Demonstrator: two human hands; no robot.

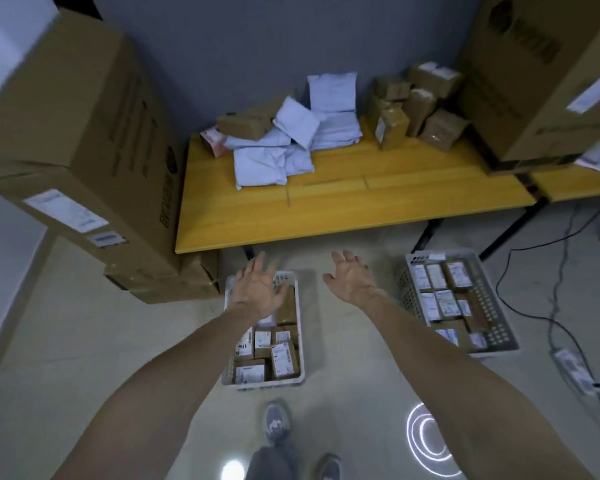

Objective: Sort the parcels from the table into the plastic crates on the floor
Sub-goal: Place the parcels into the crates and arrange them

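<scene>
Looking down at the floor w/ both arms stretched fwd. Biggest stuff first: a stack of big cartons point(84, 140) fills the left side, and another tall carton point(541, 81) looms at the far right.

Between them is the yellow table point(361, 209), pushed up against a grey wall. The parcels not yet sorted are all on its far half: a heap of white mailer bags point(291, 143) left of centre, one propped upright against the wall, and a jumble of brown boxes point(413, 109) just right of them, some tipped on edge.

On the floor, near side of the table, are 2 white plastic crates. The left crate point(300, 341) is straight ahead, the right crate point(492, 306) well apart from it, close to a black table leg. Both are packed w/ small brown parcels, white labels facing up, approx in rows.

Hands: the left hand point(257, 289) hovers over the far end of the left crate, fingers spread and relaxed, gripping nothing. The right hand point(352, 278) is over bare floor between the crates, also splayed loose, nothing in it. Neither touches a parcel afaict.

Smaller bits: grey sneakers point(277, 424) at the near edge, just this side of the left crate, and a white power strip point(572, 372) w/ a black cable lying on the floor to the near right.
</scene>
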